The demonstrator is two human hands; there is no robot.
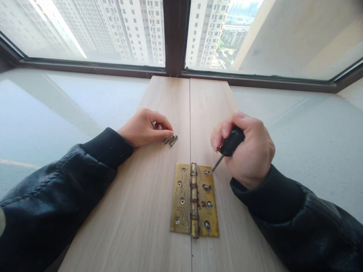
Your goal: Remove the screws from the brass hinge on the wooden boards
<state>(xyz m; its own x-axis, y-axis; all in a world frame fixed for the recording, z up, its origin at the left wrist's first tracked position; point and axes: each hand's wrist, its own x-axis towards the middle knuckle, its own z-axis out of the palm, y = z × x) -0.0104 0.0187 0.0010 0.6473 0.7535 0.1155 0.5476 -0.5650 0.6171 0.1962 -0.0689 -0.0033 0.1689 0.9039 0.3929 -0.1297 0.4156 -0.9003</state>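
Observation:
A worn brass hinge lies across the seam of two pale wooden boards. Several screws stand in the holes of its right leaf, some tilted; the holes of the left leaf hold none. My right hand is wrapped round the black handle of a screwdriver, whose shaft points down-left to the hinge's upper right corner. Beyond the hinge, on the left board, rests a small pile of loose screws. My left hand has thumb and forefinger pinched at this pile; whether a screw is between the fingertips is hidden.
The boards run away from me to a dark window frame. A pale sill extends on both sides of them. Tall buildings show through the glass.

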